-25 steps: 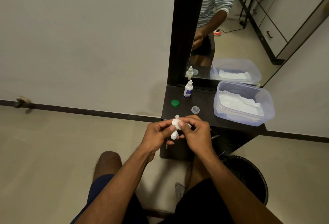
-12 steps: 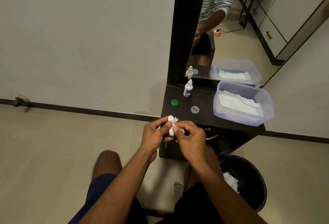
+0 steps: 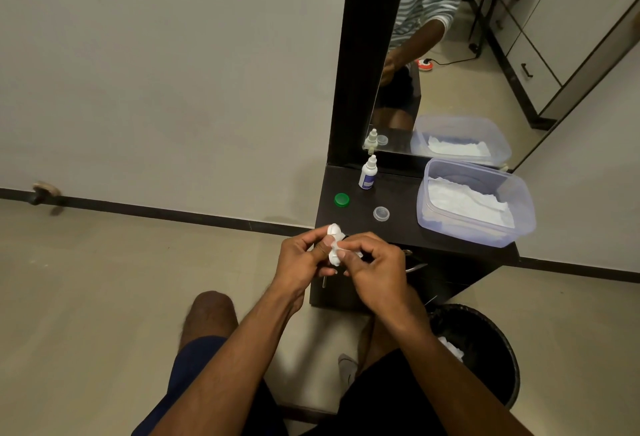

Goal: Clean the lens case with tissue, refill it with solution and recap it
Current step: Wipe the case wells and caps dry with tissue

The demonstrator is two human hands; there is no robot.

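My left hand (image 3: pixel 301 257) grips a small white lens case (image 3: pixel 334 230), held in front of the dark shelf's near edge. My right hand (image 3: pixel 375 267) pinches a white tissue (image 3: pixel 335 254) against the case; most of the case is hidden by fingers and tissue. On the shelf (image 3: pixel 401 227) lie a green cap (image 3: pixel 341 200) and a clear cap (image 3: pixel 381 213), both off the case. A small white solution bottle (image 3: pixel 367 174) with a blue label stands upright at the back by the mirror.
A clear plastic box (image 3: pixel 519 207) of white tissues sits on the shelf's right side. A black waste bin (image 3: pixel 498 338) with crumpled tissue inside stands on the floor at lower right. A tall mirror (image 3: pixel 485 37) rises behind the shelf. My knees are below.
Both hands have drifted slightly left and up with the case and tissue, and the tissue has shifted between the fingers. The bin's contents have come into view beside my right arm.
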